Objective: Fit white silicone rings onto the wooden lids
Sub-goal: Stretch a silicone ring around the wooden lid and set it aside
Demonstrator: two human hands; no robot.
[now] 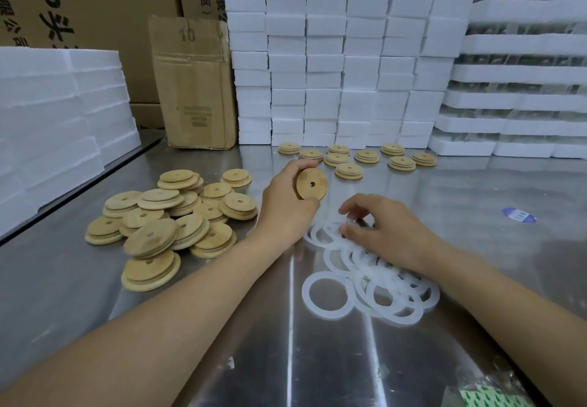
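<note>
My left hand (287,197) grips one round wooden lid (313,184) with a centre hole, held on edge above the steel table (222,327). My right hand (381,229) reaches down onto a heap of white silicone rings (368,282), its fingertips pinching at a ring on the heap's far side. A loose pile of bare wooden lids (168,222) lies to the left. Several lids with white rings on them (349,170) sit in rows farther back.
Stacks of white foam blocks (343,57) wall off the back and right, with more foam (57,114) on the left. A worn cardboard box (193,86) stands at the back left. A blue sticker (518,215) lies on the table at right.
</note>
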